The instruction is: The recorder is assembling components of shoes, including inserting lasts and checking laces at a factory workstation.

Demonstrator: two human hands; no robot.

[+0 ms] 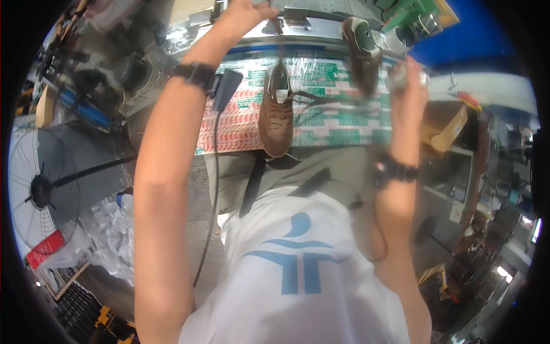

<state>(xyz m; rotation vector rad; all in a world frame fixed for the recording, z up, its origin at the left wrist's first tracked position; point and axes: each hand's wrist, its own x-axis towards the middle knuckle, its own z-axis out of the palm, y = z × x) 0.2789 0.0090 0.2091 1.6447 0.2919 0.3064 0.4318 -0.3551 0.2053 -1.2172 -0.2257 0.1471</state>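
Note:
A brown lace-up shoe (276, 123) lies toe toward me at the middle of the covered table (321, 129). Dark laces (312, 98) trail from it to the right. Beyond its heel, my left hand (243, 16) is stretched to the far machine edge, fingertips pinched by a dark strip. Whether they hold that strip is not clear. A second brown shoe (362, 54), blurred, stands farther back on the right. To the right of it, my right hand (409, 83) is closed around a pale, shiny object with a thin spike pointing away; motion blur hides its kind.
A metal machine bed (312, 28) runs along the far side, with a green machine part (409, 17) at its right. A cable (215, 155) hangs from the box at my left wrist. At left stands a fan (40, 192); an open carton (450, 132) is at right.

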